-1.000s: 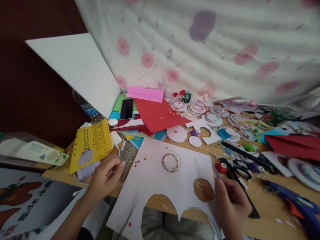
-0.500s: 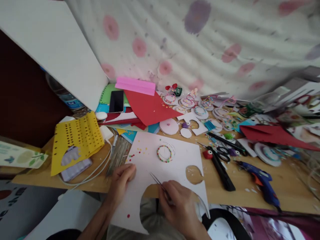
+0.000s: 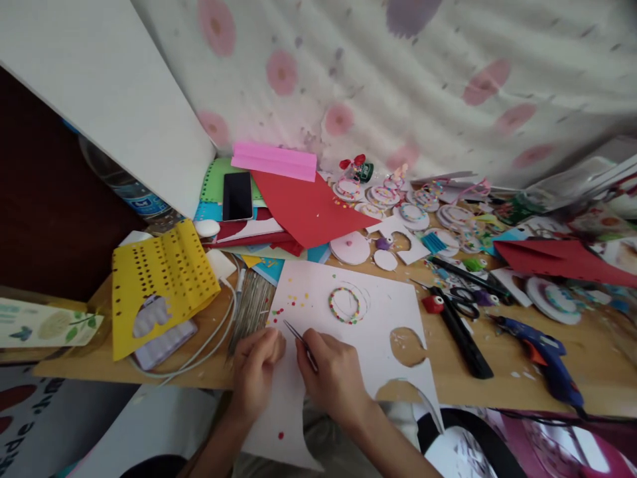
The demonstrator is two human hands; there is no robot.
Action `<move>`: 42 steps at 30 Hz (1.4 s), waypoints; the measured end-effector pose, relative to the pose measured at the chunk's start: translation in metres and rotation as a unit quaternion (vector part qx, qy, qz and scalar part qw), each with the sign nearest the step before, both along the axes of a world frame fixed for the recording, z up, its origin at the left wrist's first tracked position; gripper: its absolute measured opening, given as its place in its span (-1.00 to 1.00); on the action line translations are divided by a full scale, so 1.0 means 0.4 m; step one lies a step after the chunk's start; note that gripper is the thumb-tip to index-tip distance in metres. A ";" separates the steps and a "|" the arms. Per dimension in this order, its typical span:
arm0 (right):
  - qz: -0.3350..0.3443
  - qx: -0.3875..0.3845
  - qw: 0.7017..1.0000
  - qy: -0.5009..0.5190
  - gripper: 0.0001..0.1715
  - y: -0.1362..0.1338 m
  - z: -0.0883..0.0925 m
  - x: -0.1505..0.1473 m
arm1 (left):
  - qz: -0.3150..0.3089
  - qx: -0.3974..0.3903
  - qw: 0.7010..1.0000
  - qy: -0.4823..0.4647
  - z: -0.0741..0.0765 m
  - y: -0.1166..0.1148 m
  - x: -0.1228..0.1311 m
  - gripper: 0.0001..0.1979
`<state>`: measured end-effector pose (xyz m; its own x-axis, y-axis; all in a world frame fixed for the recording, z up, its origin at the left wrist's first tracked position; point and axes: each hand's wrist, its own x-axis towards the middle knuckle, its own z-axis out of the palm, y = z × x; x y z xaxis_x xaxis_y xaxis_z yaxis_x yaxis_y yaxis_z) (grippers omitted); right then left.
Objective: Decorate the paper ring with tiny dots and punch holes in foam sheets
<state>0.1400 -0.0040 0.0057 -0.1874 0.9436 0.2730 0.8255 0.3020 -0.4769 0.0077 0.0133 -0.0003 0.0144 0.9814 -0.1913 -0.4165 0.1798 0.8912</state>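
Note:
A large white sheet of card (image 3: 308, 282) with round cut-outs lies over the desk's front edge. My right hand (image 3: 333, 372) pinches a pair of dark tweezers (image 3: 301, 338), tips pointing up and left toward the small red and yellow paper dots. Just left of the tips, my left hand (image 3: 259, 365) rests at the card's left edge with its fingers curled closed; what is in them, if anything, is hidden. A ring of red, green and yellow dots (image 3: 344, 305) sits on the card, with pencil lines curving beside it. One red dot (image 3: 281, 435) lies alone near the bottom.
To the right lie a black cutter (image 3: 462, 332), scissors (image 3: 464, 304) and a blue glue gun (image 3: 545, 358). Several decorated white discs (image 3: 413, 216) crowd the back. A yellow punched sheet (image 3: 166, 279), a white cable (image 3: 231, 312) and a phone (image 3: 237, 196) are on the left.
My right hand has carried the tweezers left and slightly up, toward my left hand and the loose dots. My left hand has turned and curled in more. The whole view has shifted slightly.

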 end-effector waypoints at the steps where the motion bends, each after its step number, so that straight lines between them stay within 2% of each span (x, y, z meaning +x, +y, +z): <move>1: 0.003 -0.003 1.000 -0.002 -0.73 0.003 -0.001 -0.006 | -0.001 -0.002 1.000 -0.003 0.000 0.000 -0.001 -0.50; 11: 0.012 -0.019 1.000 0.014 -0.73 0.005 0.003 -0.012 | -0.016 -0.005 1.000 -0.013 -0.004 -0.004 -0.009 -0.51; 18: -0.016 -0.002 1.000 0.003 -0.72 0.018 0.004 0.004 | -0.014 0.002 1.000 -0.006 -0.009 -0.007 -0.007 -0.51; 27: 0.027 -0.018 0.999 -0.027 -0.76 0.058 -0.003 -0.032 | -0.006 0.001 1.000 0.009 -0.006 -0.006 -0.006 -0.49; 32: 0.029 -0.028 0.999 -0.018 -0.76 0.070 0.006 -0.034 | 0.009 0.002 1.000 -0.006 -0.004 -0.008 -0.002 -0.49; 36: 0.011 0.044 0.997 0.057 -0.66 0.054 0.032 -0.010 | 0.042 0.005 0.999 -0.010 0.015 -0.008 -0.016 -0.51; 39: 0.011 0.065 0.991 0.117 -0.68 0.026 0.069 0.017 | 0.060 -0.038 0.995 0.066 0.043 -0.002 -0.035 -0.60; 42: 0.040 0.073 0.985 0.149 -0.76 -0.005 0.107 0.040 | 0.011 -0.047 0.988 0.149 0.082 0.004 -0.041 -0.79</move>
